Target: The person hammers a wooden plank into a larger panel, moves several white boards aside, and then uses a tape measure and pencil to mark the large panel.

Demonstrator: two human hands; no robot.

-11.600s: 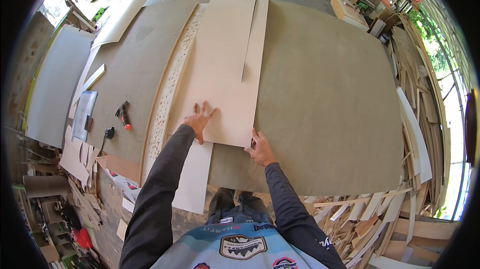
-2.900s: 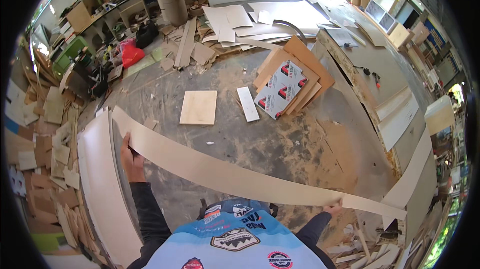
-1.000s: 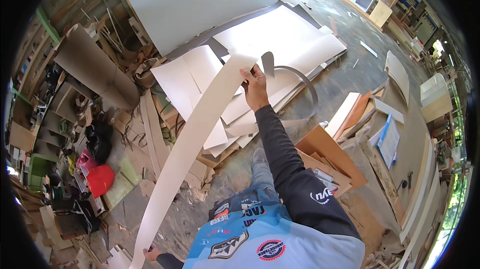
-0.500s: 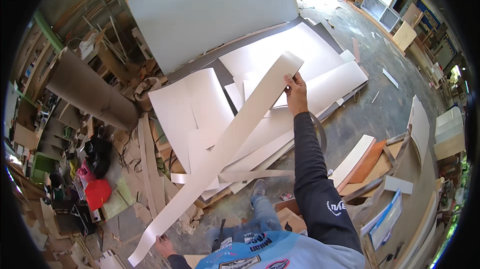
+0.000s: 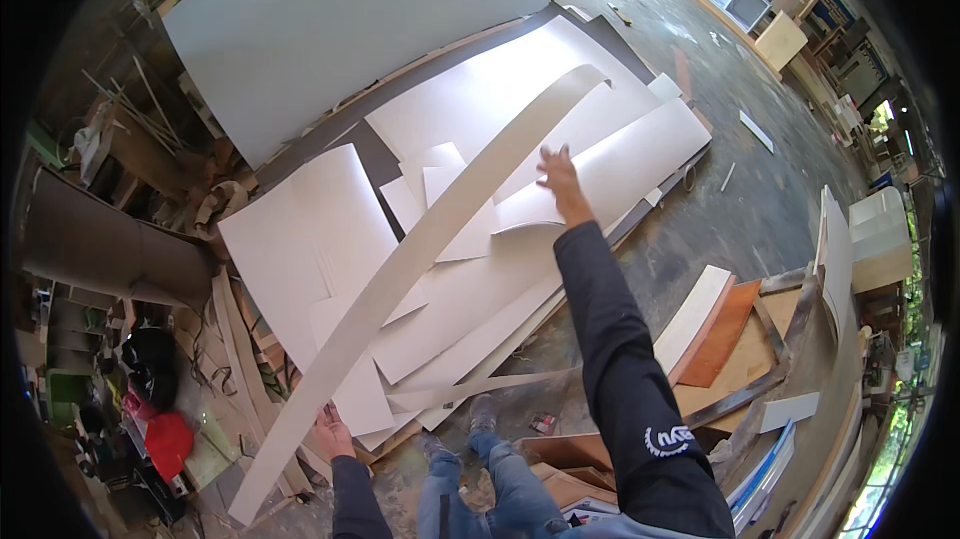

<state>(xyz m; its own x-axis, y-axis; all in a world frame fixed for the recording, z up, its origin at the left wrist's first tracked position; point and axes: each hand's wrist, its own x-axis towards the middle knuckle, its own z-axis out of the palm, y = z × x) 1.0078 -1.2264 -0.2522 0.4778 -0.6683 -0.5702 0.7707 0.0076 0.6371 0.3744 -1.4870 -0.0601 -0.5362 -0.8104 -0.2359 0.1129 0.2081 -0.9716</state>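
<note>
A long, pale strip of thin sheet material point(image 5: 400, 274) runs slantwise across the view, its far end curling downward over the white sheets. My left hand point(image 5: 334, 435) grips the strip's right edge near its lower end, with part of the fingers hidden by the strip. To the right of the strip's far half is my right hand point(image 5: 562, 185), fingers spread and apart from it, with nothing in them. Below both lie large white sheets point(image 5: 290, 214), overlapping in a loose stack, some with curled edges.
A large pale panel point(image 5: 360, 29) stands upright behind the stack. At left are a big brown roll point(image 5: 110, 239) and a red bag point(image 5: 168, 444). Curved white and orange-brown pieces point(image 5: 722, 334) lie at right beside a wooden frame. Scraps litter the floor near my feet.
My right hand has let go of the strip's far part and spread its fingers. The strip now arches farther out, and my left hand has moved up and forward with it.
</note>
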